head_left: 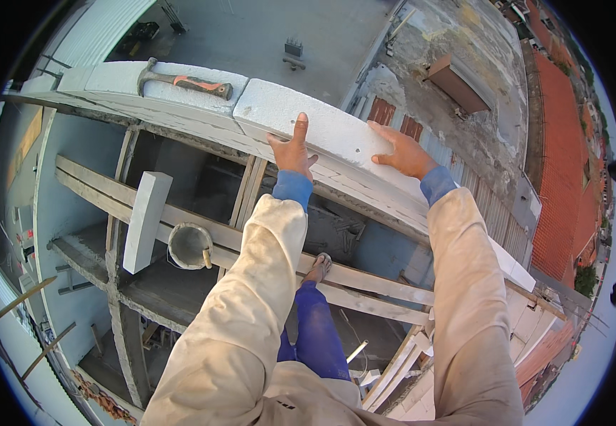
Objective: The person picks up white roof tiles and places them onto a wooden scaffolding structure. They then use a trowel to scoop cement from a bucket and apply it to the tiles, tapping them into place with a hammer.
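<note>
A long white aerated concrete block (pixel 336 136) lies on top of the wall in front of me. My left hand (pixel 292 148) is at its near edge, thumb and fingers spread. To the right, my right hand (pixel 405 155) rests against the same block with fingers stretched over its upper side and the thumb apart. Neither hand is wrapped around anything. A narrow joint separates this block from the neighbouring white block (pixel 127 76) on the left. On that one lies a hammer (pixel 187 84) with an orange and black handle, its head pointing left.
Below me, wooden planks (pixel 372 282) span an open drop, and one of my feet stands on them. Another white block (pixel 147 221) and a round bucket (pixel 189 246) with a tool handle sit on the planks. Beyond the wall are a lower concrete floor and red tiled roofs (pixel 560 170).
</note>
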{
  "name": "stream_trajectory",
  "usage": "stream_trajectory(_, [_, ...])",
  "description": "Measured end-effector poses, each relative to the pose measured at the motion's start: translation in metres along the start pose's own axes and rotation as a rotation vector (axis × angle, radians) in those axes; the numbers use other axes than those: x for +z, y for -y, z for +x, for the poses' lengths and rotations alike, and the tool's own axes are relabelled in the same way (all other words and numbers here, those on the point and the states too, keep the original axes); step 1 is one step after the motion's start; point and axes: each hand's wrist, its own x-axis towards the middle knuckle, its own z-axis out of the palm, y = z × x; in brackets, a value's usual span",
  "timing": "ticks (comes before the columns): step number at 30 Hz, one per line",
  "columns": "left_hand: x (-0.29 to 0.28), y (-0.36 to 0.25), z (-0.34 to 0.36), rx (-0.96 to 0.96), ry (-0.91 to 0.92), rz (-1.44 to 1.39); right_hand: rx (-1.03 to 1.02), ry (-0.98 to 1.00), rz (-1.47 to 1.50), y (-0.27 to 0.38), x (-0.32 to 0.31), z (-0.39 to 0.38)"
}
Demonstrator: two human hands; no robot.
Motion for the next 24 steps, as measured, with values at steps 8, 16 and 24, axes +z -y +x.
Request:
stream_trajectory(8, [-0.008,0.004,0.034,0.045,-0.109,0.101,0.150,0.098,-0.291,0.067,-0.021,0.048])
stream_trajectory(16, [-0.007,0.009,0.037,0.075,-0.169,0.410,-0.341,-0.284,-0.173,0.254,0.061,0.252])
stream_trajectory(24, [-0.010,-0.002,0.039,0.079,-0.170,0.595,-0.098,-0.147,-0.431,0.304,0.097,0.293])
